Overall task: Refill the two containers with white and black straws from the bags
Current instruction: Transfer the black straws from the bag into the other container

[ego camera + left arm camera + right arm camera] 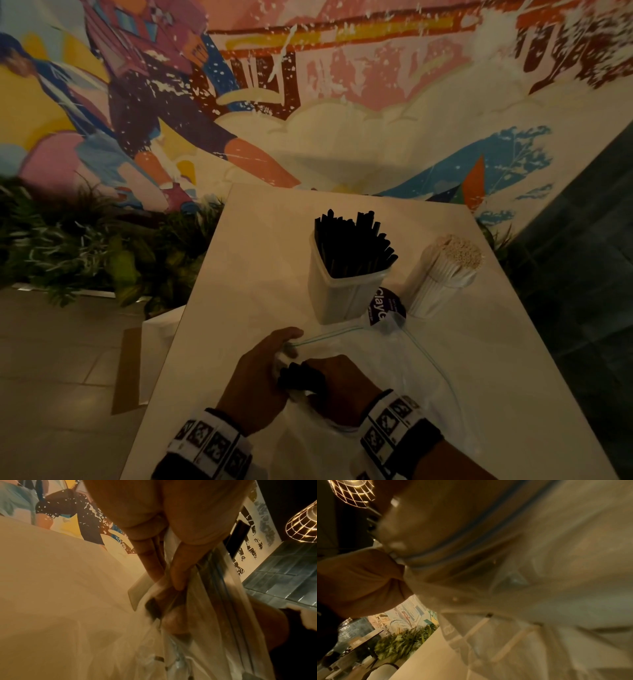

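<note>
Black straws (pixel 301 377) poke from a clear bag (pixel 394 373) on the desk (pixel 239 274), bunched inside the right hand (pixel 342 387) grip. The left hand (pixel 260 373) pinches the bag's rim beside them.

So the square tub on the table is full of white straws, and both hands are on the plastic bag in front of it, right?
Not quite. The head view shows the square tub full of black straws, not white. The left hand and right hand are indeed on the plastic bag in front of it.
</note>
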### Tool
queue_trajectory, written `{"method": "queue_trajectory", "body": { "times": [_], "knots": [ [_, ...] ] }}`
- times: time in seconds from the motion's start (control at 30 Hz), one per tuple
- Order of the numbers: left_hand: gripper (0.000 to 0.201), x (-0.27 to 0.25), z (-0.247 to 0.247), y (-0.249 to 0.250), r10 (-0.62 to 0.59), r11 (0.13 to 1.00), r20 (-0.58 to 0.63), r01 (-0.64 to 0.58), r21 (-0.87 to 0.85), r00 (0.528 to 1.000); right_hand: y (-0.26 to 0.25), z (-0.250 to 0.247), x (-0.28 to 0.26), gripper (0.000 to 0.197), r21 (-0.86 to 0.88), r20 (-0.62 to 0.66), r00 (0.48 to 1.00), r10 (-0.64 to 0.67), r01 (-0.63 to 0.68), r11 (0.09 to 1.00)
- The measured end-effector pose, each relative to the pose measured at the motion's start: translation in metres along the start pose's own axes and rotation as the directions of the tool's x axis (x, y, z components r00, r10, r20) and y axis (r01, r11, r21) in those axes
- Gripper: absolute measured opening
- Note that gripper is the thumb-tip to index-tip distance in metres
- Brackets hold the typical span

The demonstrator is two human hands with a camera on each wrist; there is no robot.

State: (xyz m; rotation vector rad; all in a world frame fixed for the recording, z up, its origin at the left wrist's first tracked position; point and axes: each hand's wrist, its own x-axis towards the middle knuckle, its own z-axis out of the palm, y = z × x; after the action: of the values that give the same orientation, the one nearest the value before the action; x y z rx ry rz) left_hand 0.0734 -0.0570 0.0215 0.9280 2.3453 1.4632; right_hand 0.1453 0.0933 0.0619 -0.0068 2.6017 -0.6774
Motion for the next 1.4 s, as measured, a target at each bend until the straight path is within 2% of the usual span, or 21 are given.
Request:
{"method": "queue_trajectory", "body": {
  "times": [0.03,0.07,0.1,0.17,0.27,0.3,0.37,0.4,0.47,0.57,0.6,0.67,0.73,0.8,0.9,1.0,1.1,1.23,1.3,1.33,1.4],
  "knots": [
    [0.052,0.000,0.000,0.003,-0.011,1.000,-0.012,0.011,-0.004,1.000,0.001,-0.001,0.001,0.061,-0.018,-0.056,0.998,-0.026,0.025,1.000],
    [0.048,0.000,-0.001,0.005,-0.021,1.000,-0.024,0.021,-0.007,0.999,0.002,0.000,0.002,0.042,0.000,-0.105,0.993,-0.046,0.046,0.999],
    [0.045,0.000,-0.002,0.007,-0.032,0.999,-0.029,0.032,-0.011,0.999,0.002,0.000,0.003,0.035,0.001,-0.128,0.991,-0.051,0.051,0.999],
    [0.044,0.001,-0.003,0.009,-0.036,0.999,-0.029,0.036,-0.025,0.999,0.004,0.003,0.008,0.037,0.005,-0.142,0.990,-0.023,0.024,1.000],
    [0.040,0.003,-0.006,0.009,-0.006,0.999,-0.040,0.005,-0.045,0.999,0.003,-0.006,0.006,0.071,0.147,-0.084,0.994,0.069,-0.056,0.988],
    [0.041,0.005,-0.009,0.009,0.017,0.999,-0.050,-0.019,-0.032,0.999,0.007,-0.008,0.005,0.067,0.219,-0.117,0.991,0.059,-0.032,0.975],
    [0.051,0.007,-0.015,0.007,0.056,0.998,-0.055,-0.054,0.041,0.997,0.014,-0.014,0.001,0.032,0.358,-0.233,0.972,0.022,0.065,0.931],
    [0.060,0.009,-0.018,0.006,0.068,0.994,-0.049,-0.064,0.086,0.996,0.017,-0.016,-0.002,0.026,0.438,-0.278,0.960,0.046,0.084,0.895],
    [0.065,0.011,-0.022,0.007,0.090,0.988,-0.049,-0.083,0.131,0.995,0.023,-0.018,-0.005,0.026,0.580,-0.370,0.917,0.148,0.104,0.808],
    [0.064,0.015,-0.024,0.007,0.096,0.986,-0.049,-0.088,0.140,0.994,0.024,-0.016,-0.009,0.025,0.723,-0.525,0.808,0.269,0.256,0.642],
    [0.067,0.016,-0.024,0.007,0.085,0.986,-0.038,-0.078,0.149,0.996,0.024,-0.013,-0.010,0.025,0.758,-0.528,0.788,0.316,0.270,0.594],
    [0.073,0.017,-0.021,0.007,0.071,0.982,-0.002,-0.070,0.173,0.997,0.030,0.000,-0.009,0.022,0.810,-0.484,0.767,0.422,0.211,0.547],
    [0.076,0.016,-0.017,0.009,0.076,0.982,0.034,-0.081,0.172,0.997,0.035,0.012,-0.009,0.017,0.817,-0.473,0.728,0.497,0.152,0.556],
    [0.078,0.017,-0.016,0.011,0.084,0.981,0.041,-0.090,0.171,0.996,0.036,0.012,-0.012,0.016,0.794,-0.503,0.701,0.506,0.142,0.591],
    [0.081,0.016,-0.015,0.011,0.066,0.981,0.058,-0.075,0.176,0.996,0.034,0.007,-0.019,0.011,0.799,-0.530,0.698,0.481,0.220,0.560],
    [0.076,0.015,-0.016,0.009,0.049,0.981,0.066,-0.060,0.186,0.997,0.031,0.007,-0.020,0.015,0.806,-0.552,0.679,0.484,0.286,0.518],
    [0.069,0.014,-0.014,0.009,0.051,0.980,0.074,-0.064,0.187,0.996,0.036,0.021,-0.013,0.023,0.881,-0.452,0.706,0.546,0.258,0.396],
    [0.064,0.014,-0.011,0.014,0.021,0.990,0.040,-0.026,0.138,0.999,0.037,0.020,-0.009,0.031,0.874,-0.442,0.727,0.525,0.218,0.434],
    [0.072,0.017,-0.011,0.020,0.023,0.991,0.045,-0.029,0.128,0.999,0.028,0.003,-0.014,0.043,0.842,-0.501,0.717,0.485,0.274,0.464],
    [0.076,0.020,-0.012,0.022,0.026,0.990,0.042,-0.031,0.134,0.999,0.022,-0.008,-0.018,0.042,0.813,-0.555,0.697,0.454,0.337,0.475],
    [0.077,0.026,-0.013,0.026,0.026,0.990,0.017,-0.028,0.135,1.000,0.010,-0.031,-0.030,0.026,0.727,-0.680,0.624,0.385,0.509,0.460]
  ]
}}
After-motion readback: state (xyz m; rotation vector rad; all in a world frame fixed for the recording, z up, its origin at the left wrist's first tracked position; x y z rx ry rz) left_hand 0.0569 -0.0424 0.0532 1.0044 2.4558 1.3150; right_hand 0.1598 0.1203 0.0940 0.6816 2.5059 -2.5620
